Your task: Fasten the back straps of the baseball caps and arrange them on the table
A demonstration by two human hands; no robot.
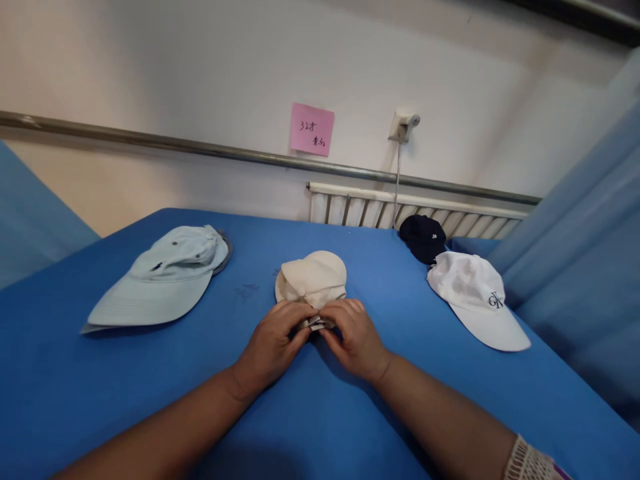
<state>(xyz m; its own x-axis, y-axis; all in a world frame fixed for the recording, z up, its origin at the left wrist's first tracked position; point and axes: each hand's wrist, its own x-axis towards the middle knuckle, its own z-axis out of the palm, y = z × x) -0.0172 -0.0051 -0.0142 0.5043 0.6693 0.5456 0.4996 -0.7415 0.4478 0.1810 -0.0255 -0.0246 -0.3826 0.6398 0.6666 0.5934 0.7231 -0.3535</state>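
A cream baseball cap (320, 272) rests on the blue table in front of me, its back strap towards me. My left hand (274, 339) pinches the strap from the left, thumb below and fingers on top. From the right, my right hand (354, 335) grips the same strap between thumb and fingers. A small metal buckle (315, 321) shows between the two sets of fingertips. Whether the strap is fastened cannot be made out. The cap's brim is mostly hidden behind its crown.
On the left of the blue table (150, 400) lies a pale blue cap (173, 273), apparently stacked over another. To the right sit a white cap (473, 287) and a black cap (423, 237). Behind are a radiator (355, 205), metal rail (240, 153), pink note (312, 129) and plugged socket (401, 127).
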